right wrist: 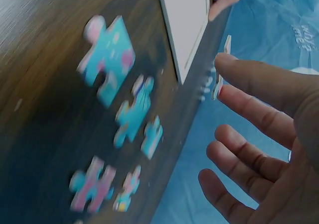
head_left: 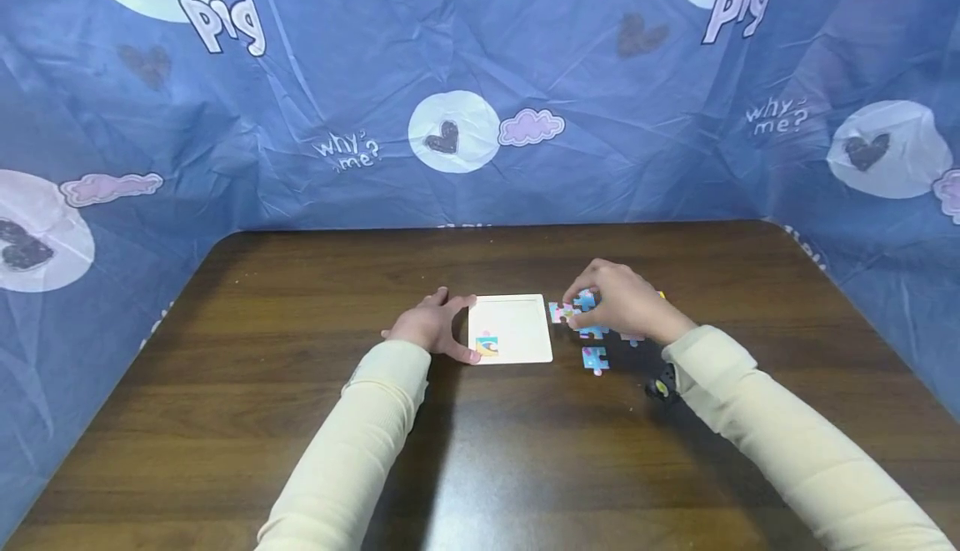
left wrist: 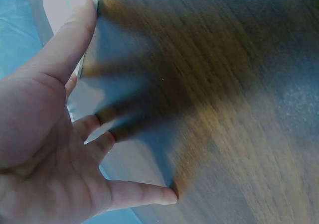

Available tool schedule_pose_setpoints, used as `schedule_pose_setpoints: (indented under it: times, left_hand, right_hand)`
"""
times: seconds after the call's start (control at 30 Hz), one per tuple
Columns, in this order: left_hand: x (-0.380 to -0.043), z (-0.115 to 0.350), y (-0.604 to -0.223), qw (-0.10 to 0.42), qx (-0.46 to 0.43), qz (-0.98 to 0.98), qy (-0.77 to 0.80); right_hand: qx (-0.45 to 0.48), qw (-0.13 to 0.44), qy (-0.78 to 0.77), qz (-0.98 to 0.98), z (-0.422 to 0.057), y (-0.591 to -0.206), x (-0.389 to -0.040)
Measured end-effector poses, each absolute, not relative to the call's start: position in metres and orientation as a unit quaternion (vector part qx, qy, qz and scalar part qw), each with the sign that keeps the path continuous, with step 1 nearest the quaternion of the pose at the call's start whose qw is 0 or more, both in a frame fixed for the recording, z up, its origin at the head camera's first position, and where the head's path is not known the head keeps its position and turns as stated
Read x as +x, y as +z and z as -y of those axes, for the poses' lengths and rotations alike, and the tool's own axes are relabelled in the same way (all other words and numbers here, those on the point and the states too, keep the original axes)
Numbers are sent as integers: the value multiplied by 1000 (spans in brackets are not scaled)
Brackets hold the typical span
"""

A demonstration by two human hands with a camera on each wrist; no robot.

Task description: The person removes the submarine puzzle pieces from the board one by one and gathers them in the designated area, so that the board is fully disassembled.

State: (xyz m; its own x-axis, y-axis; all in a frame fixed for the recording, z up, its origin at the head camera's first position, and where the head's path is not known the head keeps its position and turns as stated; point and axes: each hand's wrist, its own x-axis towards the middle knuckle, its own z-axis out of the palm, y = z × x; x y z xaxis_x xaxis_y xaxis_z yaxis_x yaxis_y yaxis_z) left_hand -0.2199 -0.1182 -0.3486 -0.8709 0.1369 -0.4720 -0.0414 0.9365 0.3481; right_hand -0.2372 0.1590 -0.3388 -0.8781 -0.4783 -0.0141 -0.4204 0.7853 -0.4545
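Observation:
In the head view my left hand is at the left side of a white square puzzle tray, thumb at its near corner and a fingertip at its far corner. The left wrist view shows that hand's fingers spread, the little finger touching the table. One puzzle piece, yellow and blue, lies in the tray's near left corner. Right of the tray, my right hand pinches a puzzle piece between thumb and index finger. It appears edge-on in the right wrist view, clear of the table.
Several loose blue and pink puzzle pieces lie right of the tray, the nearest piece apart from the others. A wristband with a dark device sits at my right cuff. Blue printed cloth walls the brown wooden table at the back and sides.

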Motion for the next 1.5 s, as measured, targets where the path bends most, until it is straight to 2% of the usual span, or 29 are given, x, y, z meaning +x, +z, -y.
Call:
schedule_pose_setpoints:
  times: [0.63, 1.0, 1.27, 1.5]
  left_hand:
    - [-221, 118, -352, 253, 27, -952, 172]
    - [-220, 118, -350, 251, 24, -952, 176]
    - [-220, 118, -349, 257, 23, -951, 172]
    - [-221, 117, -347, 262, 16, -949, 172]
  right_hand:
    - [-261, 6, -219, -940, -224, -345, -210]
    - [-235, 29, -206, -949, -243, -358, -197]
    - [-247, 8, -200, -948, -250, -373, -191]
    - [-230, 28, -206, -951, -249, -379, -189]
